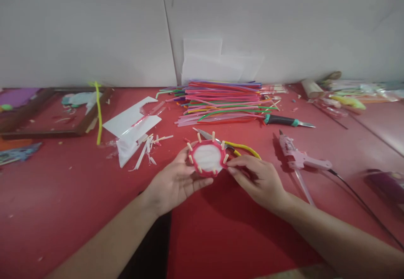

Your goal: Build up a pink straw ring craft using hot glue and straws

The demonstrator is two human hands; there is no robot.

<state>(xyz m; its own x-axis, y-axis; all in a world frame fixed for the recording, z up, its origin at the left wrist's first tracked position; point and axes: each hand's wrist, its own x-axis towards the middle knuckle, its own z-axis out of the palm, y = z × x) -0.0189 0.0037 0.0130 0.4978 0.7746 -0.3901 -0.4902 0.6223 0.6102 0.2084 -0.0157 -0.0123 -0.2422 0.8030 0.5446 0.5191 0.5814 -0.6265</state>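
Note:
My left hand (175, 181) cradles a small round disc (207, 158), white in the middle with a red rim and several short wooden sticks poking out around its edge. My right hand (259, 179) pinches the disc's right edge with thumb and fingers closed. Both hands hold it just above the red table (63, 195). Scissors with yellow handles (243, 147) lie right behind the disc.
A pile of coloured straws (221, 102) lies at the back centre. A pink glue gun (299, 157) with a cord rests to the right, a knife (288, 121) behind it. White paper scraps (135, 131) and a wooden frame (47, 115) sit to the left.

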